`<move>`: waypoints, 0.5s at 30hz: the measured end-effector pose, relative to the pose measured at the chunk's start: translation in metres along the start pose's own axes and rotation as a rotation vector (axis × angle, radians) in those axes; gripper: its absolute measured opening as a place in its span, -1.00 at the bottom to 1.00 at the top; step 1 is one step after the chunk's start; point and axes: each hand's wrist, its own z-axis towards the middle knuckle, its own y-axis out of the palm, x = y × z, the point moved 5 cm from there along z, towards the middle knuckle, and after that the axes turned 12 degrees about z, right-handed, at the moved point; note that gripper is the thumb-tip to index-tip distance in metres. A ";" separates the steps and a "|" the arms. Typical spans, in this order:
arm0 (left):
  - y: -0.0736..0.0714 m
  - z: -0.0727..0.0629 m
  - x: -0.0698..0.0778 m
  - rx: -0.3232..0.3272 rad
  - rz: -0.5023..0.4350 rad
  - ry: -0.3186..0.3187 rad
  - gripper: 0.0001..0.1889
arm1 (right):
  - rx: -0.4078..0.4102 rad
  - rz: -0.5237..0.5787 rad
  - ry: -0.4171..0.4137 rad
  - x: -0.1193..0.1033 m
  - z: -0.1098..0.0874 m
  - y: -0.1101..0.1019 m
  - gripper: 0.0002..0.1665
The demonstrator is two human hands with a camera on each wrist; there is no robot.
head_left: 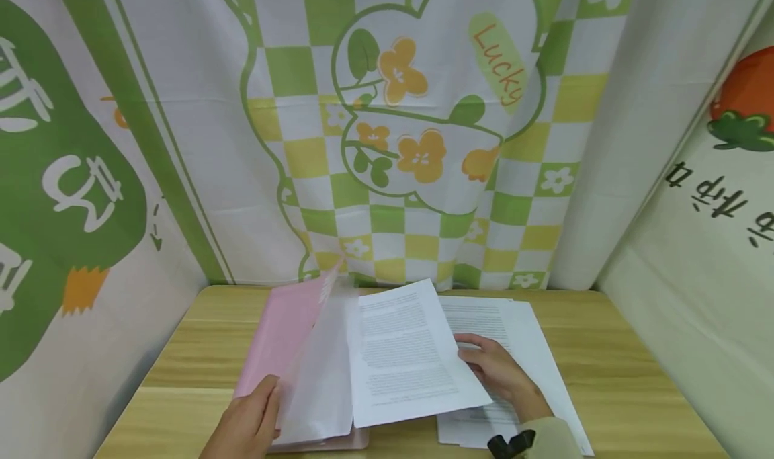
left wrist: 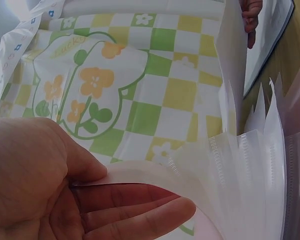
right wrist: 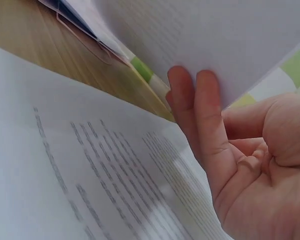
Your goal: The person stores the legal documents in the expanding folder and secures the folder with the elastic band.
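A pink folder (head_left: 281, 335) with clear sleeves lies open on the table at the left. My left hand (head_left: 244, 419) pinches the edge of a raised leaf (left wrist: 132, 173) of the folder between thumb and fingers. More clear sleeves (left wrist: 240, 175) fan out beside it in the left wrist view. My right hand (head_left: 498, 371) holds a printed sheet (head_left: 399, 351) by its right edge. That sheet is tilted, with its left side up against the clear sleeve (head_left: 323, 385). Beneath my right hand lie other printed papers (right wrist: 110, 165).
The papers (head_left: 544, 358) on the right overlap one another on the wooden table (head_left: 617, 378). A patterned cloth (head_left: 423, 237) hangs behind the table's back edge, with more cloth at both sides. A dark strap piece (head_left: 512, 444) sits at my right wrist.
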 end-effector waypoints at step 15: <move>0.002 0.002 0.001 0.018 0.014 0.044 -0.82 | 0.136 0.017 -0.062 0.010 0.009 0.024 -0.49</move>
